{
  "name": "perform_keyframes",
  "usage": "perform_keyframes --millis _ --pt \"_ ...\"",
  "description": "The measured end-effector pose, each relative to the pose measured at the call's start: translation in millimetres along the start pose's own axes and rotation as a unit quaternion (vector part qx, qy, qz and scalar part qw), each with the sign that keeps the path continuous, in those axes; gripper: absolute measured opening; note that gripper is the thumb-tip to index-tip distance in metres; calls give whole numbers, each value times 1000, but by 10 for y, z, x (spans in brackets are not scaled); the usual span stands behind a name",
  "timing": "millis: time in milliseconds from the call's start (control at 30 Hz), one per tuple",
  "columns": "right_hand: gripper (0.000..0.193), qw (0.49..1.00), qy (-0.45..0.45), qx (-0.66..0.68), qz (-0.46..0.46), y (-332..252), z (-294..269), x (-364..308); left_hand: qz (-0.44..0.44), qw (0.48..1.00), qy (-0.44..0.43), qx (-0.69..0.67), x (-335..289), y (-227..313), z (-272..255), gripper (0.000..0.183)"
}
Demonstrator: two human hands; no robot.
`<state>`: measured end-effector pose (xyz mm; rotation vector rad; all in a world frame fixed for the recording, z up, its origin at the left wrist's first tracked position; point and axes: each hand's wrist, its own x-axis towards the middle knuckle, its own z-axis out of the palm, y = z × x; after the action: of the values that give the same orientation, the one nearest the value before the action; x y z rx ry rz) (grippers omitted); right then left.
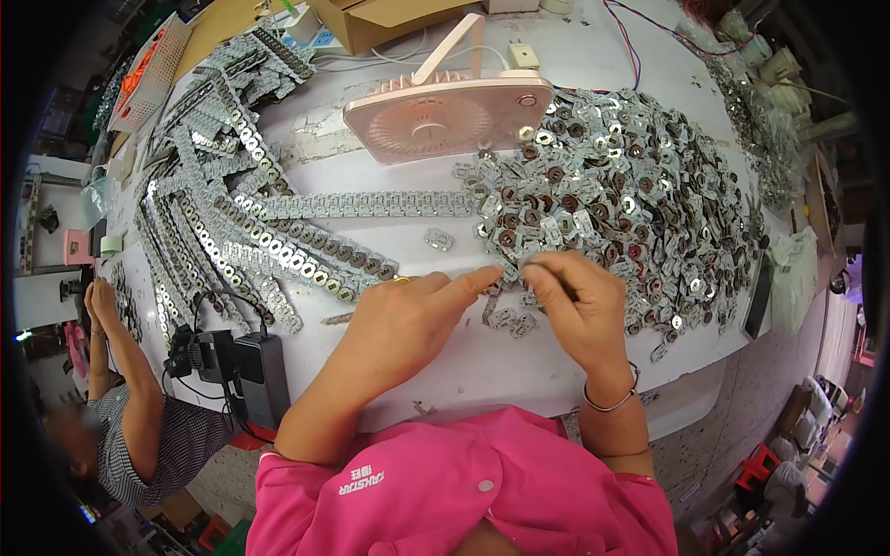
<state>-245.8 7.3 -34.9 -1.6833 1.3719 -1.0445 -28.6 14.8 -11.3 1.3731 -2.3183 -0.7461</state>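
My left hand [408, 315] reaches in from the left, its index finger and thumb closed near the pile's front edge; a small grey metal part seems to be at the fingertips. Just right of it, my right hand [586, 310] is curled, thumb and index finger pinched; what they hold is too small to tell. Beyond both hands lies a wide pile of small metal parts [612, 199], some with round brown or shiny discs. A straight strip of joined metal parts [362, 205] runs leftward from the pile. One loose part [438, 240] lies below that strip.
A pink fan [436, 120] stands behind the strip. Many joined strips [218, 185] are heaped at left, near a black power bank [262, 378] with cables. A cardboard box [389, 23] is at the back. Another person [148, 417] works at far left.
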Motion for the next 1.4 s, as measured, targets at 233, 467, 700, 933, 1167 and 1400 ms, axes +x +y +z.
perform_keyframes --millis 233,467,700,933,1167,1400 --pt "15 952 -199 195 127 30 -89 4 -85 983 -107 -121 -31 -19 -182 15" --pt "14 883 -271 281 260 -5 -139 29 -89 933 -160 -309 -15 -99 -207 16" --pt "17 961 -228 121 103 -65 8 0 -38 987 -110 -115 -41 -134 -147 17" --pt "19 844 -266 388 258 11 13 -4 -118 912 -159 -358 -38 -7 -233 15" --pt "16 926 -106 305 195 7 110 -47 6 996 53 -74 25 117 16 14" --pt "16 974 -88 174 113 19 133 -57 40 993 111 27 26 68 178 18"
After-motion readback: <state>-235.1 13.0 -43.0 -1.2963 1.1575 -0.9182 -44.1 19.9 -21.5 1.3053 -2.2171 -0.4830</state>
